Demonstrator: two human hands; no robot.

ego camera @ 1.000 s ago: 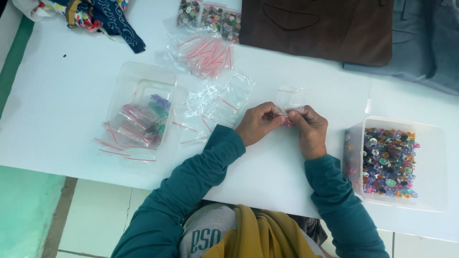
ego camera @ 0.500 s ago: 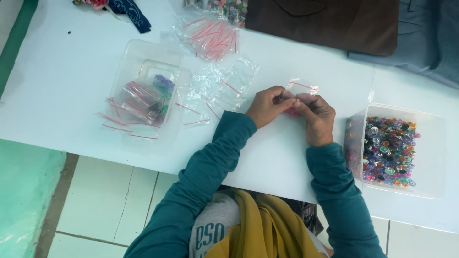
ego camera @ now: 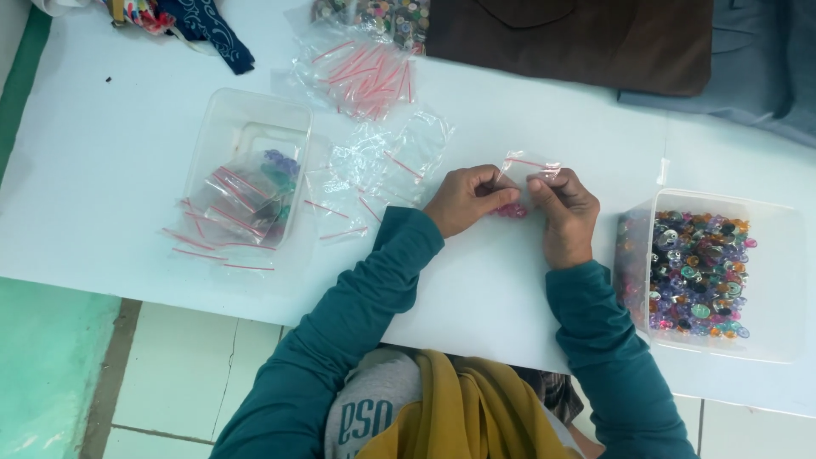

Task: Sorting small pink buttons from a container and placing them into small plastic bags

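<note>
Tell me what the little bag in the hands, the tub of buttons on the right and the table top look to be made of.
Small bag: thin clear plastic film, glossy and crinkled, with a red zip strip along the top; both hands hold it.
Tub: translucent, milky rigid plastic; the coloured buttons show through its wall and look like shiny plastic.
Table top: smooth matt white surface, probably laminate or painted board; hard to tell.

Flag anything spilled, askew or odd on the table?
Only minor disorder: several small zip bags hang over the near rim of the left clear tub onto the white table, and loose empty bags lie scattered beside it. The buttons stay inside the right tub; no spill shows.
</note>
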